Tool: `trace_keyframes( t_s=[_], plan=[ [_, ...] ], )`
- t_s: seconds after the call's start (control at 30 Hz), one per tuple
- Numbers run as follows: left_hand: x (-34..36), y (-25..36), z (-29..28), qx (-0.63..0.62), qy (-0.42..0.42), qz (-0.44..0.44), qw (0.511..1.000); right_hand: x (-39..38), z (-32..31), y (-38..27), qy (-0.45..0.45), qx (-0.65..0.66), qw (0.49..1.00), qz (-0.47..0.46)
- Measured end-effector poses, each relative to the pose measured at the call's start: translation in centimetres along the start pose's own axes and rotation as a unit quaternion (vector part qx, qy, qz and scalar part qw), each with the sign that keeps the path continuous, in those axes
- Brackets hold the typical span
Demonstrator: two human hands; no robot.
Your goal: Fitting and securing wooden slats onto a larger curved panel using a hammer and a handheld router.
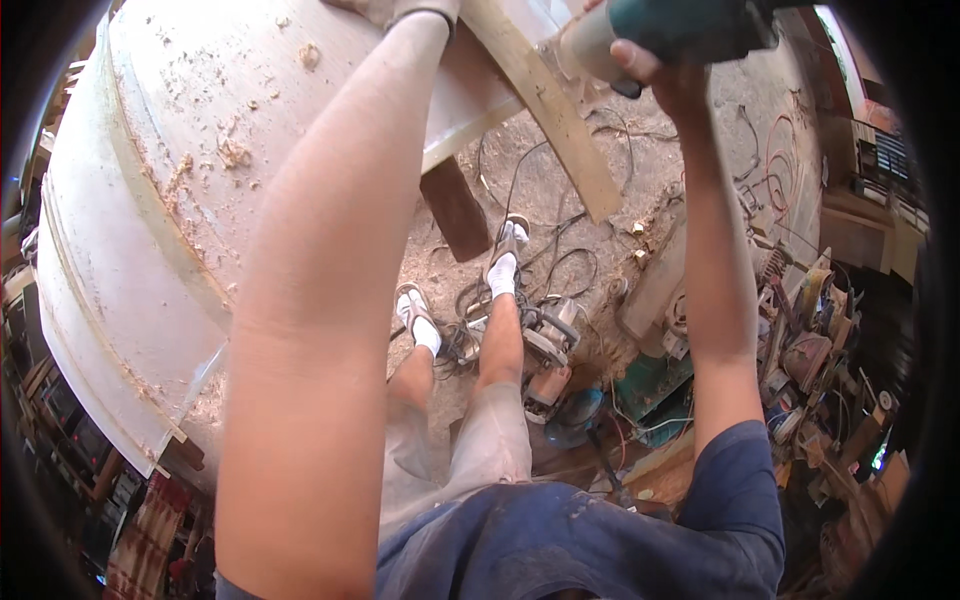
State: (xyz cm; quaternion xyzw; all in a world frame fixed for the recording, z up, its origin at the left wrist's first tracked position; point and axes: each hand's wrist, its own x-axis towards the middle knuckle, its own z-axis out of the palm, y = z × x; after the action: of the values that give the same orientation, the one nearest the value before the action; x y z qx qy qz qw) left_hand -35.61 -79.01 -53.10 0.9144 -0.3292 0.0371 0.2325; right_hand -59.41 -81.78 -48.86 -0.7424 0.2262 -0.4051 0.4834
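Beside the shaving-strewn white desk, best keep the power tool, gripped in the right hand, steady near the curved wooden strip jutting past the edge; cannot tell the grip of the cropped left hand

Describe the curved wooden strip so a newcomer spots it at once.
Start at the broad whitish work surface strewn with tan wood shavings, filling the upper left. Crossing its right edge, a long pale-yellow wooden strip slants downward, left of the teal-and-beige power tool in the right hand. Its curve and light colour set it apart from the short, straight, dark-brown board.
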Motion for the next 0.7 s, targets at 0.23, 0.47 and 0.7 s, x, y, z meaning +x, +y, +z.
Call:
trace_keyframes(
  t_s=[0.23,0.47,0.7],
  plan=[
    [-0.3,1.0,-1.6,0.003,-0.007,-0.007,1.0,0.1,-0.6,0.7,-0.082,-0.004,0.996,-0.034],
    [-0.2,-0.2,0.6,0.014,0.007,0.003,1.0,1.7,1.3,0.4,-0.071,0.0,0.997,0.005],
    [-0.1,0.4,0.5,0.024,-0.015,-0.02,0.999,3.5,1.3,1.4,-0.11,-0.054,0.992,0.04]
  ],
)
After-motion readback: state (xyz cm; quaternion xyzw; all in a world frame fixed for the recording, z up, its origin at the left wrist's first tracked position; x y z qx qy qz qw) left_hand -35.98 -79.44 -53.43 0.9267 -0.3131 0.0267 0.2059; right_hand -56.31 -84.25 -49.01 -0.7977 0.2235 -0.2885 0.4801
